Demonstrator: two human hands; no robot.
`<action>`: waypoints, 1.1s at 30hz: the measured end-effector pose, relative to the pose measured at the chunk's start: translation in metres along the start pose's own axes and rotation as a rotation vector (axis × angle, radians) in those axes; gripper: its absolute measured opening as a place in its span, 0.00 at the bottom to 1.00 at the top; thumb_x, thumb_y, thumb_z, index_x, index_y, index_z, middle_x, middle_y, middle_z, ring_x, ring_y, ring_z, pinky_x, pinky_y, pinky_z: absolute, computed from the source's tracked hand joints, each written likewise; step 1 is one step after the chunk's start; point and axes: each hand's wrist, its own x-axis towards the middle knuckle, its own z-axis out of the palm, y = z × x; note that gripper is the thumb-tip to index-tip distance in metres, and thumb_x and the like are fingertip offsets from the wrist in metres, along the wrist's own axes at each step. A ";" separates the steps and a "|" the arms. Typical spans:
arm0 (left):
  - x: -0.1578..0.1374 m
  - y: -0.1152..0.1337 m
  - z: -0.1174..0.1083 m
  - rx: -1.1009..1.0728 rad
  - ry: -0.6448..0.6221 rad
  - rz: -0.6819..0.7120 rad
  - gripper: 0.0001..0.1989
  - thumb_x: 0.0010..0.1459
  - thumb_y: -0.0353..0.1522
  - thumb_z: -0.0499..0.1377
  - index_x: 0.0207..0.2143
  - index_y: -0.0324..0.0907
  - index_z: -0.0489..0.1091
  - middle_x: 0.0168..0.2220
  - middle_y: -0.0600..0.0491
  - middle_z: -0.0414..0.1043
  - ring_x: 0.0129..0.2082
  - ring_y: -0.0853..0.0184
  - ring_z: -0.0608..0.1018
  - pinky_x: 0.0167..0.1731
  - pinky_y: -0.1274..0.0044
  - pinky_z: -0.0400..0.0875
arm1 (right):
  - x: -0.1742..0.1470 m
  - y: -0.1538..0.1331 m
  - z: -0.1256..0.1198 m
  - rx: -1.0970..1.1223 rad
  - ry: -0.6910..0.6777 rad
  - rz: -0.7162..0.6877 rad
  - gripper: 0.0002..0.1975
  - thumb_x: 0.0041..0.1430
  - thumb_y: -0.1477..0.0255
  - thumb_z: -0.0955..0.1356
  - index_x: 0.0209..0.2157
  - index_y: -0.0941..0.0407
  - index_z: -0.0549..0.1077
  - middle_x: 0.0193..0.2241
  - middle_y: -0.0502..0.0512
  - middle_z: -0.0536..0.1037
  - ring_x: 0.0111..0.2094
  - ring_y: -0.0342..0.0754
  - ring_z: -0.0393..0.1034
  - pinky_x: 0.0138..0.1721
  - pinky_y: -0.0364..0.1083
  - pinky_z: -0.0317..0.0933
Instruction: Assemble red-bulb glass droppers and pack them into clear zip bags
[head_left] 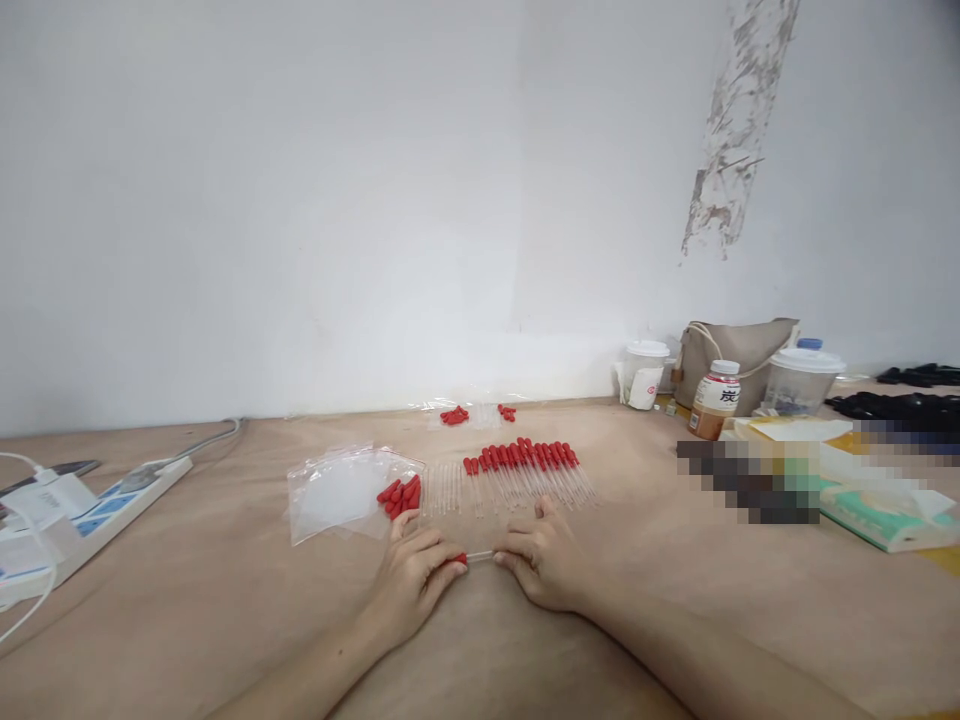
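Bottle label (718,397) shows "炭", rest unclear — left hand (417,570) pinches red bulb (461,559), right hand (546,560) clear tube (481,556).

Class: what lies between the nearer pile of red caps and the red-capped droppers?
A row of clear uncapped tubes lies between them in the head view.

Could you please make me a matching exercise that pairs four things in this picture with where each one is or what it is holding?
Column 1
1. Left hand
2. Right hand
3. Power strip
4. White-capped bottle

Column 2
A. Holding the clear tube
B. Standing in front of the grey-beige bag
C. Holding the red bulb
D. Lying at the left side of the table

Right pairs: 1-C, 2-A, 3-D, 4-B
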 end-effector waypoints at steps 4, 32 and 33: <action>0.001 0.002 0.000 -0.004 -0.002 0.045 0.09 0.59 0.32 0.49 0.32 0.45 0.70 0.26 0.56 0.70 0.28 0.69 0.71 0.49 0.62 0.47 | 0.001 -0.002 -0.004 0.063 -0.057 0.019 0.09 0.55 0.72 0.61 0.25 0.53 0.71 0.22 0.45 0.73 0.23 0.40 0.60 0.35 0.46 0.44; 0.005 -0.020 -0.005 0.197 0.198 0.003 0.09 0.57 0.31 0.51 0.39 0.45 0.67 0.35 0.51 0.70 0.37 0.63 0.69 0.45 0.67 0.54 | 0.008 -0.002 -0.014 -0.109 -0.009 0.124 0.10 0.55 0.71 0.61 0.25 0.55 0.71 0.24 0.51 0.74 0.31 0.45 0.63 0.38 0.48 0.44; 0.005 -0.025 -0.005 0.214 0.236 -0.059 0.09 0.56 0.31 0.51 0.40 0.44 0.66 0.37 0.50 0.69 0.39 0.62 0.68 0.44 0.68 0.55 | 0.009 0.001 -0.014 -0.080 -0.002 0.227 0.10 0.55 0.70 0.61 0.24 0.55 0.72 0.24 0.50 0.74 0.30 0.44 0.64 0.38 0.48 0.44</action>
